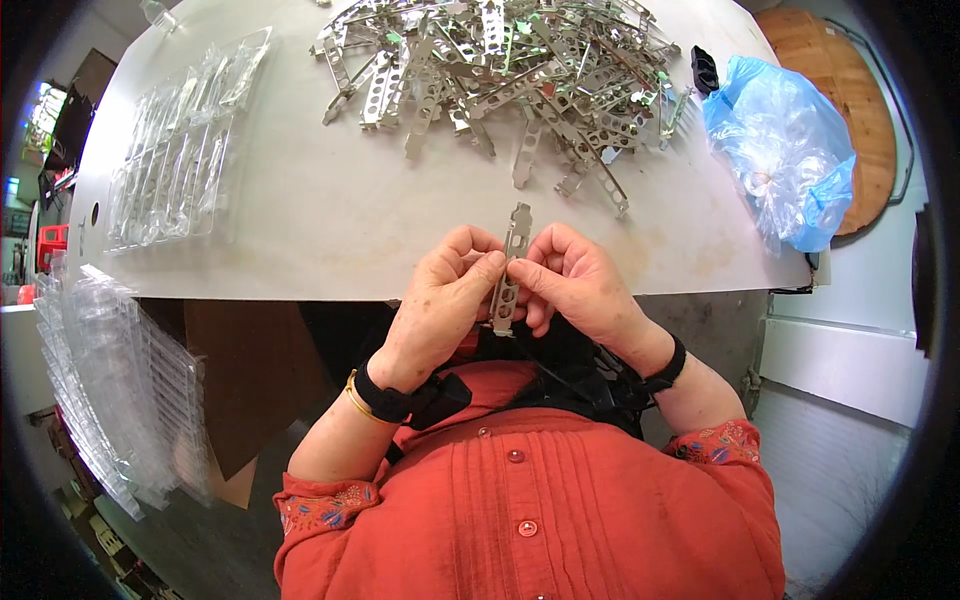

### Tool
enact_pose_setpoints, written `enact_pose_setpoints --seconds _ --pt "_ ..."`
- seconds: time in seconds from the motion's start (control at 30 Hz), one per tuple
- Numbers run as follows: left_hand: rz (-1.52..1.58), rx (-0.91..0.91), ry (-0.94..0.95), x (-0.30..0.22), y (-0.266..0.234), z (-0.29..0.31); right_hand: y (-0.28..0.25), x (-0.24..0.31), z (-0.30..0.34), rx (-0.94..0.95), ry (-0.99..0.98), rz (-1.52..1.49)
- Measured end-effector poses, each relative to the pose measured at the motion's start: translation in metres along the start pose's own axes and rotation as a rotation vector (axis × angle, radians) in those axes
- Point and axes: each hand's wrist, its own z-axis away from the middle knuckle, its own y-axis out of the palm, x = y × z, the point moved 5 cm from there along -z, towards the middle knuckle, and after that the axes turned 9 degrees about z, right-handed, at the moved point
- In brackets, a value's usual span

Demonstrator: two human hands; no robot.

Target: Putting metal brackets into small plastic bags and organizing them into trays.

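Observation:
A narrow metal bracket [517, 240] with a row of holes stands nearly upright at the table's near edge, pinched between both my hands. My left hand [452, 290] grips it from the left with thumb and fingers. From the right, my right hand [575, 285] closes on its middle, thumb pressed to the metal. The bracket's lower end reaches below the table edge. Beyond my hands a big heap of similar metal brackets [500, 75] covers the far middle of the table, several lying loose at its near side.
A clear plastic tray [180, 150] with compartments holding bagged pieces lies on the table's left. More clear trays [125, 390] are stacked lower left. At right sit a blue plastic bag [785, 150] and a small black object [704, 70]. A round wooden board [840, 110] stands beyond the table.

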Motion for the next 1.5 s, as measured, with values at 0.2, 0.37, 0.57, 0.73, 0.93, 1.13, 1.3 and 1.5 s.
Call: enact_pose_setpoints --seconds 0.2,0.37,0.57,0.73,0.93,1.13,1.3,1.5 --pt "-0.052 0.007 0.019 -0.002 0.002 0.002 0.002 0.0 0.001 0.019 0.01 0.0" --pt "-0.112 0.032 0.047 -0.005 0.004 0.005 0.004 0.001 0.002 0.029 0.031 -0.01" --pt "-0.243 0.068 0.045 -0.008 0.008 0.008 0.002 0.0 0.002 0.038 0.021 -0.006" --pt "-0.21 0.097 0.054 -0.008 0.013 0.013 0.002 -0.002 0.003 0.041 0.016 0.016" --pt "-0.196 0.078 -0.011 -0.008 0.004 0.01 0.001 0.009 0.006 0.044 0.024 0.024" --pt "-0.022 0.166 -0.08 -0.011 0.002 0.013 -0.023 0.015 0.007 -0.108 -0.042 -0.035" --pt "-0.006 0.169 -0.119 -0.01 0.003 0.012 -0.024 0.022 0.009 -0.081 -0.054 -0.047" --pt "-0.05 0.175 -0.154 -0.012 0.001 0.011 -0.026 0.023 0.011 -0.081 -0.037 0.081"
